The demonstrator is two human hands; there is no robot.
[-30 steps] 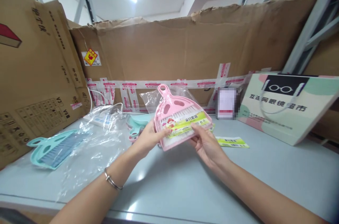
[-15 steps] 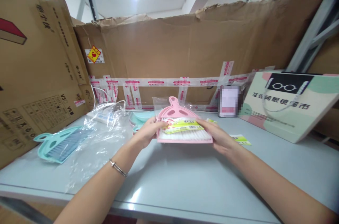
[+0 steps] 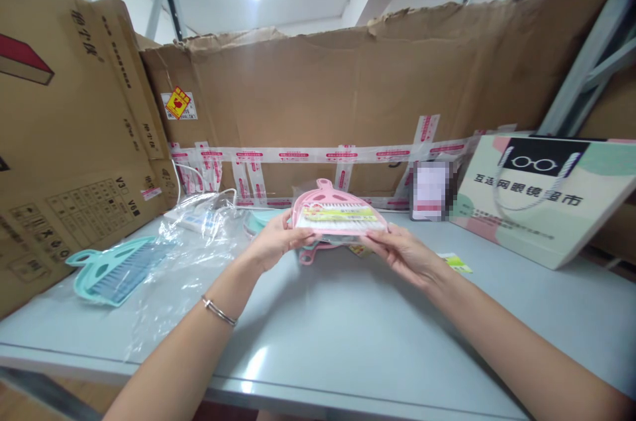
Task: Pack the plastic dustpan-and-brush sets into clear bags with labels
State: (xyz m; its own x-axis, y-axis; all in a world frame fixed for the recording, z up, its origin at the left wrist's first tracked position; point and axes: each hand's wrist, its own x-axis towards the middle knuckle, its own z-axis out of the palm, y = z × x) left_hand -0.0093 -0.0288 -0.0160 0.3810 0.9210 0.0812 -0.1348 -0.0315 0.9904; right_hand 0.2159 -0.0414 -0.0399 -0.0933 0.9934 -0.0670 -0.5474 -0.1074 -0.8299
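Observation:
A pink dustpan-and-brush set (image 3: 334, 212) with a yellow-green label is held nearly flat above the grey table (image 3: 348, 341), its handle pointing away from me. My left hand (image 3: 272, 242) grips its left edge with thumb on top. My right hand (image 3: 402, 250) grips its right front edge from below. A clear plastic bag shows behind the set. Another pink piece (image 3: 313, 251) lies on the table just under it.
A teal brush and dustpan (image 3: 115, 268) lies at the left on crumpled clear plastic (image 3: 189, 268). Cardboard walls stand at the left and back. A printed paper bag (image 3: 541, 195) leans at the right; a yellow-green label (image 3: 456, 262) lies near it.
The pink set has tilted from facing me to almost level and has risen slightly. Both hands keep their hold on its edges.

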